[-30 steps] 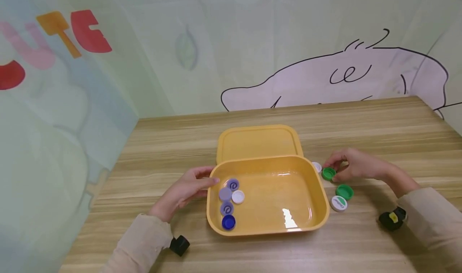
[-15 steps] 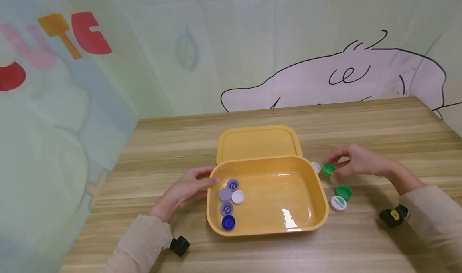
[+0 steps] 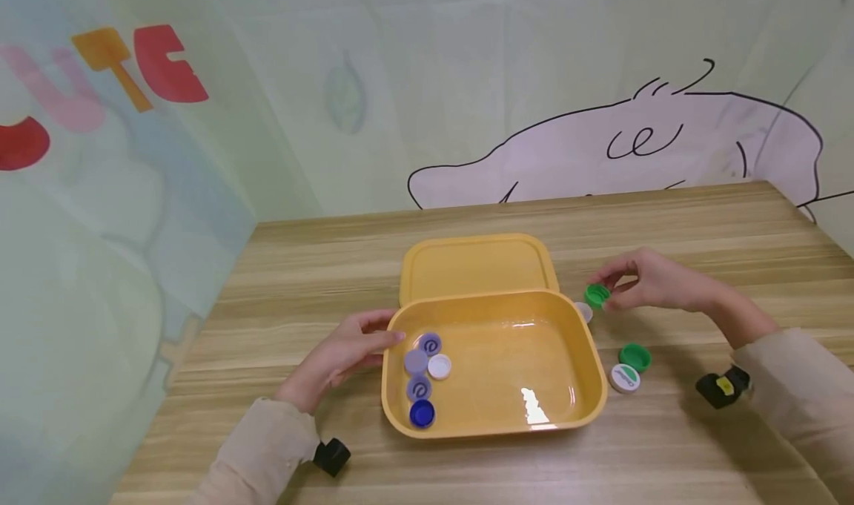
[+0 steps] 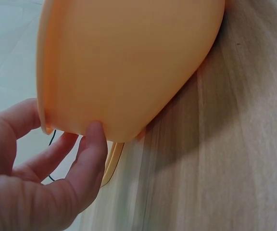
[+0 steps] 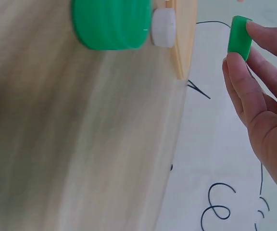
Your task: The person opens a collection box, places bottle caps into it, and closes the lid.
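Note:
My left hand [image 3: 350, 348] grips the left wall of a yellow plastic box [image 3: 520, 431], thumb over the rim and fingers against the outside, as the left wrist view also shows. Between thumb and fingers my right hand [image 3: 657, 286] pinches a green bottle cap [image 3: 597, 296], raised off the table in the right wrist view [image 5: 239, 37]. Inside the box, along its left side, lie several caps: lilac ones [image 3: 416, 362], a white cap [image 3: 439, 366] and a dark blue cap [image 3: 422, 414]. A white cap [image 3: 585, 312] sits by the box's right rim, just below the held one.
Right of the box, a second green cap [image 3: 634, 357] lies beside a white cap with a green print [image 3: 625, 378]. The yellow lid [image 3: 477, 268] lies flat behind the box. A printed cloth [image 3: 373, 119] hangs beyond the wooden table's [image 3: 320, 268] far edge.
My right hand has lifted the green cap off the table and carried it slightly away and leftward, nearer the box. The left hand keeps its hold on the box.

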Demonstrator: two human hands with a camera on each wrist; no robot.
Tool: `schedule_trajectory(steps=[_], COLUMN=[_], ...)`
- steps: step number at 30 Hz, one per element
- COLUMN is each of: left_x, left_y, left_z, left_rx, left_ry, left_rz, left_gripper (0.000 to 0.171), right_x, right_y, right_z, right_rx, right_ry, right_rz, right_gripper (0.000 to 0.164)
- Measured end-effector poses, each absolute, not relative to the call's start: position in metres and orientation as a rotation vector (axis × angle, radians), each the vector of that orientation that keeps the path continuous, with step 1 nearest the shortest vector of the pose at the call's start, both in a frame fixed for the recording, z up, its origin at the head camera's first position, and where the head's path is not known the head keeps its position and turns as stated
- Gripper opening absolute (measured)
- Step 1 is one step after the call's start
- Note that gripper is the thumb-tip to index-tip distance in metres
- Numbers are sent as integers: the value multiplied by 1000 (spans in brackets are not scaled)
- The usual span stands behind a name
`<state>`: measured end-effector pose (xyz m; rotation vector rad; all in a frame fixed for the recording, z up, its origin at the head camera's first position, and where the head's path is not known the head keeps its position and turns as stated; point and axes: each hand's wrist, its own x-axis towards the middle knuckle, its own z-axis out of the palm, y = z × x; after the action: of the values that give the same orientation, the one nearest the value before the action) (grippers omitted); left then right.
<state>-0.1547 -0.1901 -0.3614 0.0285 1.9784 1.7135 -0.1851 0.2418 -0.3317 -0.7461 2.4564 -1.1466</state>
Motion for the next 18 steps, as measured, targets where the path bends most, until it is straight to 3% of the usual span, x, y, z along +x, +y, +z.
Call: schedule_trajectory(steps=[18], left_x=[-154], left_y=[-190], left_z=[-361], left_rx=[27], left_ry=[1997], left_rz=[1710], left_gripper=[53], right_x=[-197], right_y=[217], right_z=[-309], right_rx=[-908], right_ry=[2474], right_rz=[-1075], right_gripper=[27])
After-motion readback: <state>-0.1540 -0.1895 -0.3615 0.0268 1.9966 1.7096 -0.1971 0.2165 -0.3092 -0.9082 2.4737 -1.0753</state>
